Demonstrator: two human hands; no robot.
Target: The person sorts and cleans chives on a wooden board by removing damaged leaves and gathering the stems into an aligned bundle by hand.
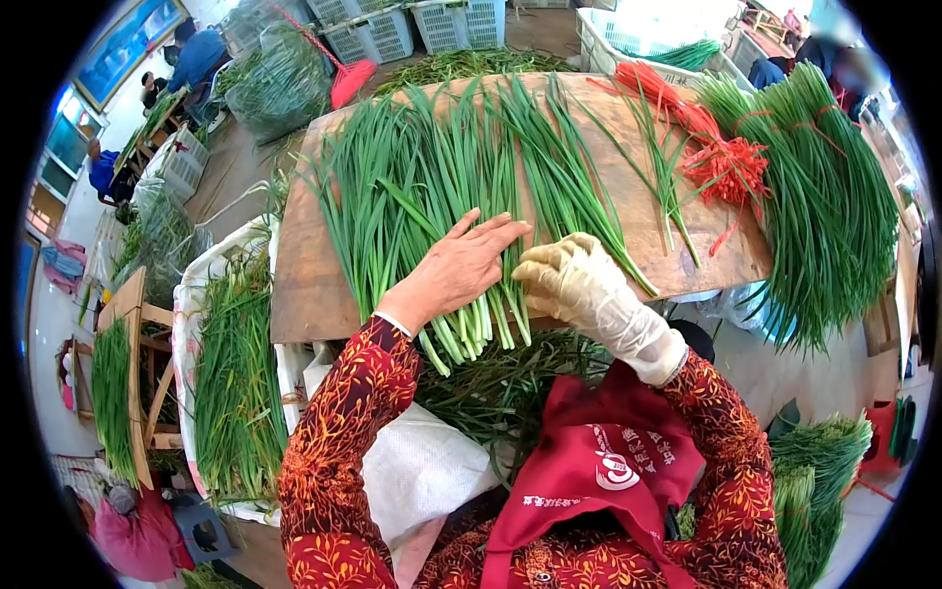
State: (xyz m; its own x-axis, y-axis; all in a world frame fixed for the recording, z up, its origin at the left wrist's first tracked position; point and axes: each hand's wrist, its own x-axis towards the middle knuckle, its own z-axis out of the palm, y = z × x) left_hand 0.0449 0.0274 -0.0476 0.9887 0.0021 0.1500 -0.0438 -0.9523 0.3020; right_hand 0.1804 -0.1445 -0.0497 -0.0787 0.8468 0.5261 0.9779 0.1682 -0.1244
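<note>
A wide layer of garlic chives lies on the wooden board, pale stem ends toward me. My left hand, bare, rests flat over the stems with its fingers stretched out. My right hand wears a pale glove; its fingers curl in at the right edge of these stems, close to the left fingertips. What the curled fingers hold, if anything, is hidden. To the right lies a smaller group of chives, and beyond it a few loose stalks.
Red plastic ties lie on the board beside tied chive bundles that hang over its right edge. A lined basket of chives stands at left. Loose leaves lie below the board. Crates and other people are behind.
</note>
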